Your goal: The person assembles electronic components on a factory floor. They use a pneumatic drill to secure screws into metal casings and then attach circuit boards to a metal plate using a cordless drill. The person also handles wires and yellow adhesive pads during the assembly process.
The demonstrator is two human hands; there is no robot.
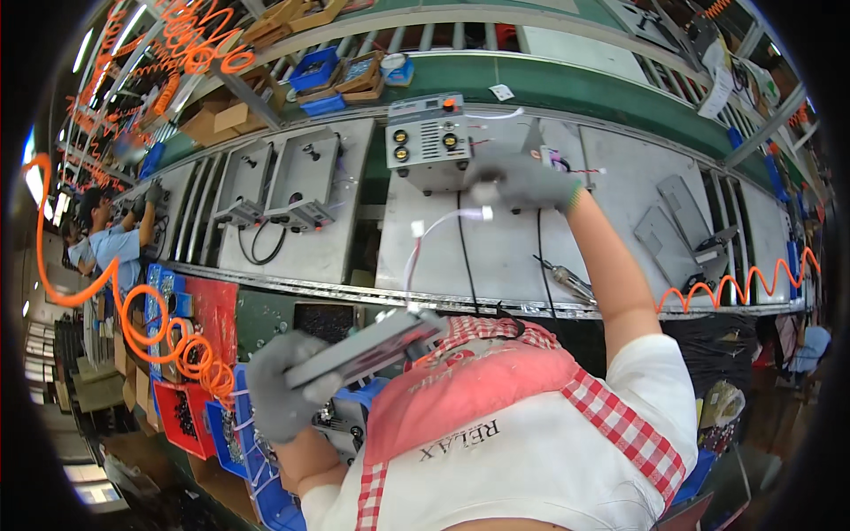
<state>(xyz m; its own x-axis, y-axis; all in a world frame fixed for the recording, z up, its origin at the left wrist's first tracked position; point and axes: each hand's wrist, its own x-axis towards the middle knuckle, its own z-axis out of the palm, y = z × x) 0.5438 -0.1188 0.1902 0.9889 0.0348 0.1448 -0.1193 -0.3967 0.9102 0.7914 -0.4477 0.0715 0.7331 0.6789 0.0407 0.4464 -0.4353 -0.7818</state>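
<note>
Your left hand (285, 385) curled round end of tilted panel (367, 352), likely keeping wires (450, 214) ahead-right of it free. Your right hand (529, 181) blurred beside box (428, 146); cannot tell openness or hold.

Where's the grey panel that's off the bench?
Head view, lower left of centre: the grey panel is in the gloved left hand, beside the red apron.
</note>
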